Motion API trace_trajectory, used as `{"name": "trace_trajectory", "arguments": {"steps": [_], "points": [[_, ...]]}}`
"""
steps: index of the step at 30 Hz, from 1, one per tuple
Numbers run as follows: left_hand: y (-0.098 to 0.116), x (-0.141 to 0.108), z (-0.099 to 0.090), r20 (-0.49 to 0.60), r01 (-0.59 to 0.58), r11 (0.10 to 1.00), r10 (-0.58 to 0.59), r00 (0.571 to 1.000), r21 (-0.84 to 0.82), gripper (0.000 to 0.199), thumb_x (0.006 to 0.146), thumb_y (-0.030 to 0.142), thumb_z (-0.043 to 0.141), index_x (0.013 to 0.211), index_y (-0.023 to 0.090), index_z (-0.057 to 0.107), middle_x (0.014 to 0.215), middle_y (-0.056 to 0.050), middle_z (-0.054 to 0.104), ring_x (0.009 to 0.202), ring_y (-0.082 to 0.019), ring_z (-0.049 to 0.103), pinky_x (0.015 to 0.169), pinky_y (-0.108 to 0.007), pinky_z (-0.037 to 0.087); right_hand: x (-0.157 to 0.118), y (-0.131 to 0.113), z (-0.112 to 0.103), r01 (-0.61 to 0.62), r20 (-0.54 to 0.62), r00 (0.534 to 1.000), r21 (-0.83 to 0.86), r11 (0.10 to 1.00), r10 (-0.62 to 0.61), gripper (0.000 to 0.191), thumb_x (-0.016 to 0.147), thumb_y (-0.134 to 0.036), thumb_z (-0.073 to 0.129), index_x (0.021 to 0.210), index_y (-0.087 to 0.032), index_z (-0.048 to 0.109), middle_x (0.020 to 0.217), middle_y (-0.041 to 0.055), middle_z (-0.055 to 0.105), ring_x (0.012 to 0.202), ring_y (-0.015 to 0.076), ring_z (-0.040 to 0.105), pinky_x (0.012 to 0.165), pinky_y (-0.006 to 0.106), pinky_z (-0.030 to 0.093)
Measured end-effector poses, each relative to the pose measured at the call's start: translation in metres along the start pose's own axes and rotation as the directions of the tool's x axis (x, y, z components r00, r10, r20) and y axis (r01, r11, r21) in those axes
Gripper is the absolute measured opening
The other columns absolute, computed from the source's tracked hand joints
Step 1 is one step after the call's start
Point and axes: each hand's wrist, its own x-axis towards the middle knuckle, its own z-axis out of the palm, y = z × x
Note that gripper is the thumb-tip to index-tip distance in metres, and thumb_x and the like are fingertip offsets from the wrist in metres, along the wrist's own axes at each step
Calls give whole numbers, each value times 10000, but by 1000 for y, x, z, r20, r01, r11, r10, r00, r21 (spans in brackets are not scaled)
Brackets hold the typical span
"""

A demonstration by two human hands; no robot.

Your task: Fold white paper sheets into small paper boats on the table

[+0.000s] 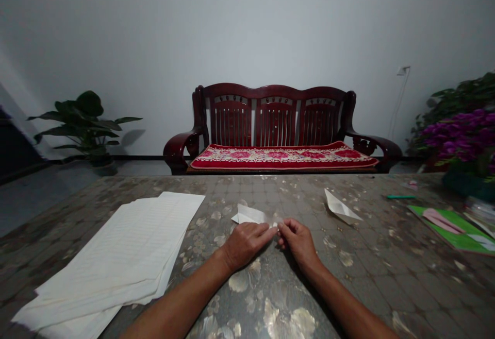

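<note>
Both my hands sit near the middle of the patterned table top (pixel 386 267), fingertips meeting over a folded white paper (pixel 251 214). My left hand (pixel 245 245) pinches that paper at its near end, and my right hand (pixel 297 241) holds the same end from the other side. The paper's far part sticks out to the left behind my fingers. To the right lies another folded white paper (pixel 340 207), apart from both hands. A loose stack of lined white sheets (pixel 116 261) rests to the left of my left hand.
At the table's right stand a green folder (pixel 452 231) with pink paper on it and a green marker (pixel 401 197). Purple flowers (pixel 460 138) rise past the right corner. Beyond the far edge are a dark wooden bench (pixel 276 122) and a potted plant (pixel 87 122).
</note>
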Motion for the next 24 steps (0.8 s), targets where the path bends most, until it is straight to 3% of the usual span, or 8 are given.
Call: {"name": "trace_trajectory", "arguments": {"steps": [4, 7, 12, 16, 20, 24], "points": [[1, 0, 4, 43, 39, 999, -38, 998, -13, 268, 1047, 260, 409, 1242, 205, 585, 978, -43, 735, 796, -166, 703, 678, -271, 513, 0, 3, -3, 39, -1, 999, -38, 999, -39, 503, 647, -657, 735, 741, -169, 654, 591, -20, 586, 457, 118, 511, 426, 230, 400], [2, 1, 5, 95, 105, 994, -102, 990, -33, 247, 1033, 240, 444, 1216, 209, 605, 965, -44, 734, 816, -167, 703, 687, -271, 515, 1, 4, -7, 163, -12, 986, -147, 976, -167, 428, 731, -599, 687, 744, -171, 698, 635, 3, 599, 557, 151, 550, 525, 263, 453], [4, 5, -4, 196, 223, 973, -207, 958, -62, 183, 996, 230, 507, 1108, 216, 651, 958, -46, 735, 845, -189, 703, 709, -279, 514, 2, 2, -12, 421, 2, 894, -343, 840, -448, 287, 791, -465, 666, 709, -198, 734, 820, 65, 654, 815, 218, 618, 738, 317, 506], [3, 12, -19, 249, 292, 950, -258, 934, -111, 198, 964, 195, 543, 1123, 220, 657, 1016, -53, 737, 904, -211, 704, 760, -292, 517, -2, -2, -12, 478, 108, 876, -321, 817, -470, 203, 813, -394, 662, 760, -215, 742, 882, 73, 686, 856, 217, 642, 737, 305, 513], [0, 22, -36, 301, 337, 917, -266, 916, -215, 194, 962, 192, 542, 1091, 227, 682, 1006, -50, 740, 915, -198, 704, 772, -263, 507, -5, -6, -10, 482, 139, 876, -288, 828, -462, 149, 751, -329, 715, 834, -215, 761, 965, 81, 719, 897, 225, 660, 709, 290, 516], [-4, 37, -48, 347, 441, 845, -333, 877, -303, 206, 966, 224, 537, 1055, 227, 723, 964, -48, 758, 889, -196, 706, 753, -250, 486, -3, -14, -5, 419, 95, 908, -221, 881, -408, 194, 752, -387, 717, 789, -200, 750, 784, 50, 721, 741, 196, 650, 672, 291, 505]]}}
